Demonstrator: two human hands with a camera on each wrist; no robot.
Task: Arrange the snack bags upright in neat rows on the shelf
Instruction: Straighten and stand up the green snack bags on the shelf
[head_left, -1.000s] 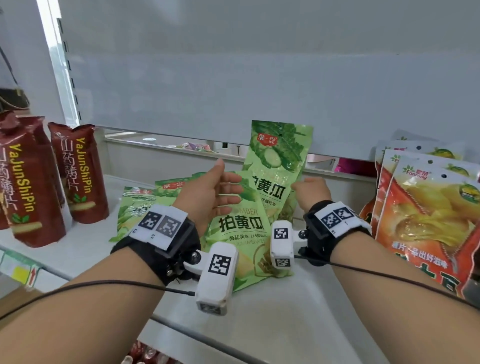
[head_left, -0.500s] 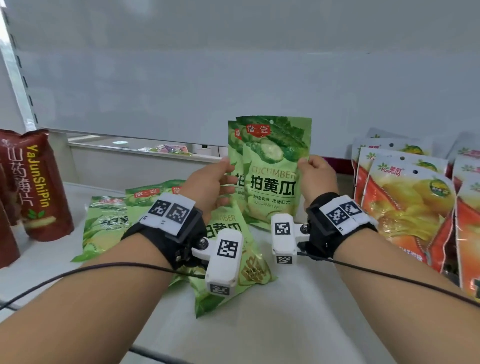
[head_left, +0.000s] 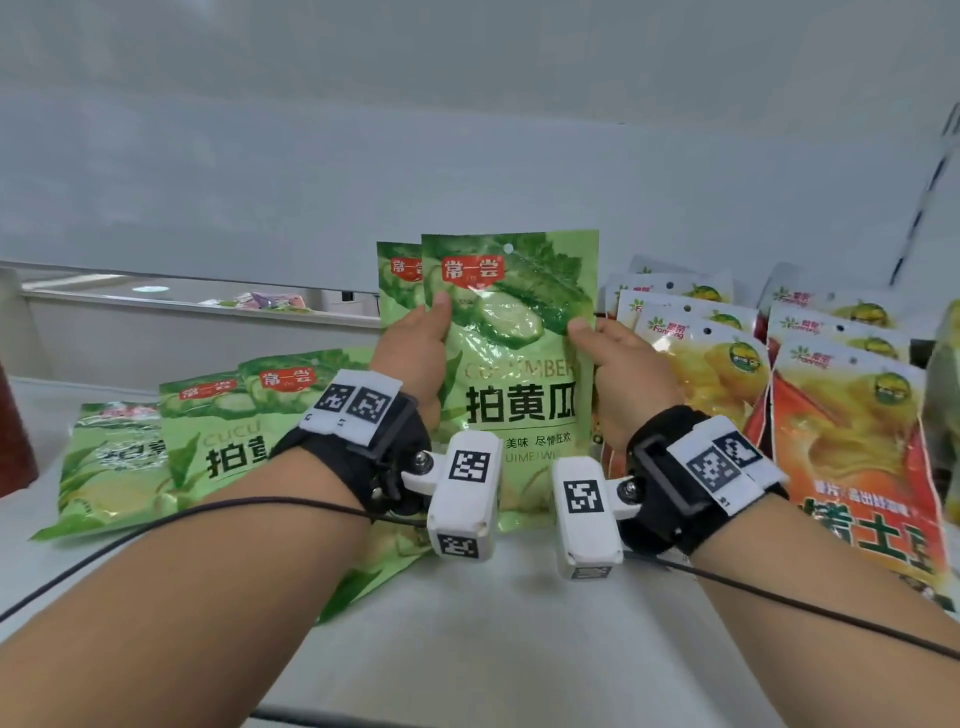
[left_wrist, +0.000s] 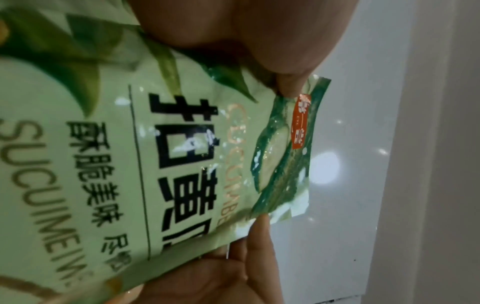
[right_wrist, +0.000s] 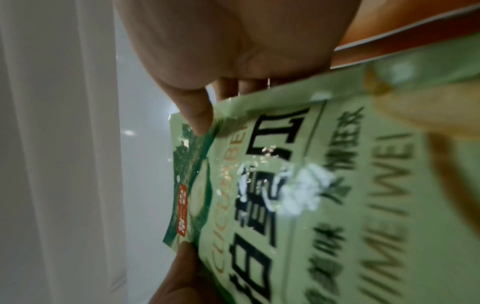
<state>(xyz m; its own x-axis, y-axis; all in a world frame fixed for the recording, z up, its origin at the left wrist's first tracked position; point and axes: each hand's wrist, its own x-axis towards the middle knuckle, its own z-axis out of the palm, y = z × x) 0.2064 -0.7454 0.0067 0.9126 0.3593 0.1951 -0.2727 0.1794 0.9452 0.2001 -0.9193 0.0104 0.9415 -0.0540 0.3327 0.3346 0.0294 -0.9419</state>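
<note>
A green cucumber snack bag (head_left: 519, 384) (left_wrist: 182, 156) (right_wrist: 324, 205) stands upright on the white shelf (head_left: 493, 623), held from both sides. My left hand (head_left: 415, 343) pinches its left edge, thumb on the front. My right hand (head_left: 618, 358) pinches the right edge the same way. A second green bag (head_left: 397, 280) stands right behind it, only its upper left part showing. Three more green bags (head_left: 218, 441) lie flat and overlapping to the left, partly hidden by my left wrist.
Orange-yellow snack bags (head_left: 852, 447) stand upright in rows at the right, close to the held bag. A dark red bag (head_left: 13, 441) shows at the left edge. A white back wall (head_left: 467, 156) closes the shelf behind.
The front green bag was lifted off the flat pile and now stands upright between both hands, in front of the other standing bag. My view has shifted to the right.
</note>
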